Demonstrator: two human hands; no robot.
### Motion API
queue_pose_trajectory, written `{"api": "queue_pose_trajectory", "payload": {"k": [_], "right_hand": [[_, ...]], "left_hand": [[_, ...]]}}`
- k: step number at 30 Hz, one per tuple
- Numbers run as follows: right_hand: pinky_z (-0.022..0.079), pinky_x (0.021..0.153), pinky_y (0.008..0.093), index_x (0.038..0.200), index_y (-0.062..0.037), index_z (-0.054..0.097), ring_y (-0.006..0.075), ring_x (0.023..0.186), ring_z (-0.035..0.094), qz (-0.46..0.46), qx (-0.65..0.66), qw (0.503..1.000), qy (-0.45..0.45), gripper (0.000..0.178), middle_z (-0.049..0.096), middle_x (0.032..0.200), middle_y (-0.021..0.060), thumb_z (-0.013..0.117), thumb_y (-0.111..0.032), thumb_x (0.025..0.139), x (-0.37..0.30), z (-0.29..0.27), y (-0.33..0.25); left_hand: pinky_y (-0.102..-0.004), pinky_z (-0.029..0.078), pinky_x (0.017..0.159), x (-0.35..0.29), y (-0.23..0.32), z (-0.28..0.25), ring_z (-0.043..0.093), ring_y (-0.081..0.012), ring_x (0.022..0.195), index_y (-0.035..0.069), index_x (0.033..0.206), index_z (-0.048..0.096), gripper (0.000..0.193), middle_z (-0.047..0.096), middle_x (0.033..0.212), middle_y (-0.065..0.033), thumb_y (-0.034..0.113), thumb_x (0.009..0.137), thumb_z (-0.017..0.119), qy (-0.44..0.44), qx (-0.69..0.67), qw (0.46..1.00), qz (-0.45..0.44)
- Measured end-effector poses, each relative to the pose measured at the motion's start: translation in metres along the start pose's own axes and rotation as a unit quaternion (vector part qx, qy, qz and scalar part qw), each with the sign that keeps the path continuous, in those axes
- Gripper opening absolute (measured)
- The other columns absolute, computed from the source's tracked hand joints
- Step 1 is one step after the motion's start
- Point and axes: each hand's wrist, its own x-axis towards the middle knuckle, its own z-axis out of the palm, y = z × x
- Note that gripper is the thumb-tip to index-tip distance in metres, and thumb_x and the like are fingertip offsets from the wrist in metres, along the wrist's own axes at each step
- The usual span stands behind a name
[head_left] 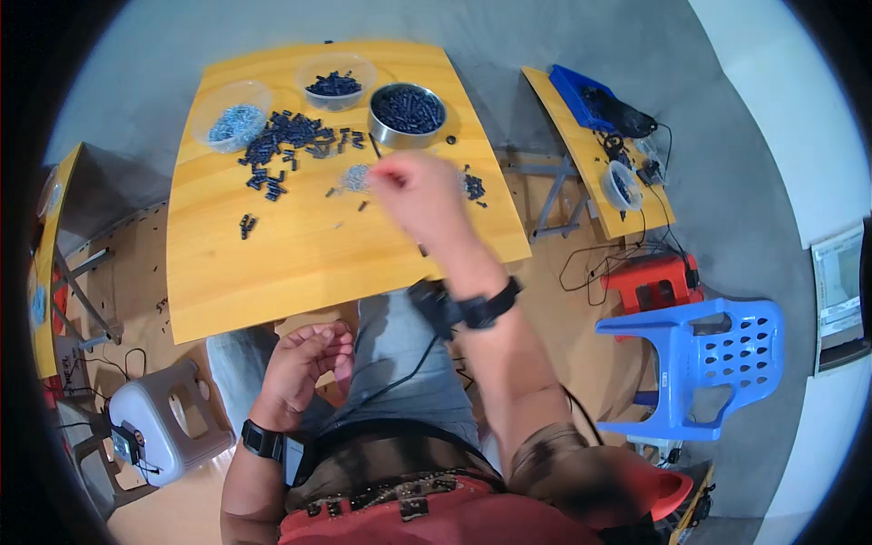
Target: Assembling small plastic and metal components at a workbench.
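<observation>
My right hand [413, 195] is over the tabletop in front of a round metal tin [406, 138] full of small black parts. Its fingers are pinched together and smeared by motion. A thin dark piece [374, 145] shows just beyond the fingertips; whether they hold it is unclear. Beside the hand lies a small heap of silvery pieces [354, 178], with loose black parts [474, 187] to its right. Low over my lap, at the table's near edge, my left hand [307, 365] has curled fingers, thumb against forefinger. What it pinches, if anything, is too small to make out.
On the wooden table [272, 282] stand a clear tub of silvery pieces [238, 125] and a clear tub of black parts [334, 84]. A black pile [289, 133] spreads before them. A blue chair [699, 363] and grey stool [163, 422] flank me; cables [595, 272] trail at right.
</observation>
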Motion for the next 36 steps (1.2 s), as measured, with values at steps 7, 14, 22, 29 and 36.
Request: {"api": "queue_pose_trajectory", "payload": {"k": [7,14,22,29,36], "right_hand": [[0.041,0.054,0.0207,0.089,-0.0017,0.066,0.0083,0.059,0.054,0.278,0.159,0.947,0.005,0.015,0.062,0.071,0.0026,0.066,-0.012,0.079,0.0,-0.088,0.134],[0.047,0.057,0.0263,0.082,-0.001,0.067,0.015,0.061,0.06,0.057,0.052,0.988,-0.137,0.01,0.063,0.068,0.007,0.066,-0.008,0.075,-0.001,-0.013,0.089],[0.048,0.059,0.0333,0.078,-0.0018,0.067,0.0277,0.066,0.06,-0.078,-0.015,0.975,-0.206,0.009,0.06,0.071,0.0151,0.065,-0.005,0.07,0.059,0.043,0.041],[0.047,0.062,0.0365,0.076,-0.0029,0.065,0.0304,0.07,0.059,-0.11,-0.003,0.952,-0.284,0.007,0.061,0.075,0.0129,0.064,-0.007,0.07,0.053,0.077,0.015],[0.048,0.065,0.0371,0.075,-0.0018,0.063,0.0304,0.073,0.058,-0.157,0.073,0.947,-0.271,0.005,0.058,0.076,0.0122,0.062,-0.004,0.071,0.054,0.128,-0.011]], "left_hand": [[-0.0303,0.052,0.077,0.0,0.008,-0.011,0.064,-0.0183,0.084,-0.004,0.104,0.06,0.025,0.065,0.095,-0.0117,0.017,0.091,0.054,-0.039,-0.016,0.999,0.01],[-0.0305,0.052,0.079,0.007,0.016,-0.008,0.064,-0.019,0.087,-0.003,0.11,0.059,0.028,0.065,0.098,-0.0125,0.017,0.09,0.056,-0.108,0.008,0.994,-0.004],[-0.0314,0.051,0.078,0.009,0.051,-0.01,0.064,-0.0198,0.088,-0.001,0.106,0.06,0.024,0.066,0.097,-0.0129,0.016,0.089,0.057,-0.089,0.015,0.994,0.059],[-0.0276,0.05,0.072,0.01,0.084,-0.042,0.063,-0.0173,0.081,-0.001,0.101,0.06,0.02,0.065,0.091,-0.011,0.015,0.089,0.057,0.03,-0.049,0.981,0.188],[-0.0266,0.051,0.072,0.018,0.094,-0.062,0.061,-0.016,0.08,0.0,0.1,0.059,0.017,0.063,0.089,-0.0087,0.013,0.09,0.055,0.099,-0.134,0.959,0.23]]}}
